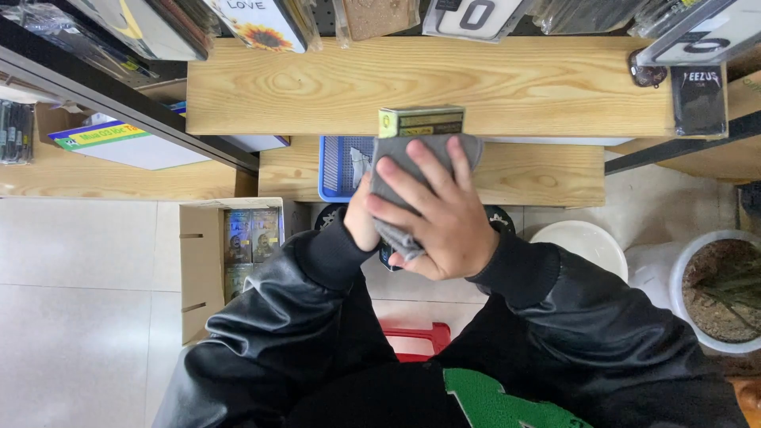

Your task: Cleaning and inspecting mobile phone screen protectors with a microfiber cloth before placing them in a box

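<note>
My right hand [440,218] presses a grey cloth [396,170] flat against a small box with a yellow-green edge [420,120], its fingers spread over the cloth. Behind the cloth, my left hand [361,222] supports the box from below and is mostly hidden. Only the box's top edge shows above the cloth. Both hands are held in front of a light wooden shelf [523,87]. Black leather sleeves cover both arms.
A blue plastic basket [337,166] sits on the lower shelf. An open cardboard carton of boxed goods [238,250] stands on the tiled floor at left. White bucket [583,242] and a soil-filled pot [725,289] are at right; a red stool [416,341] below.
</note>
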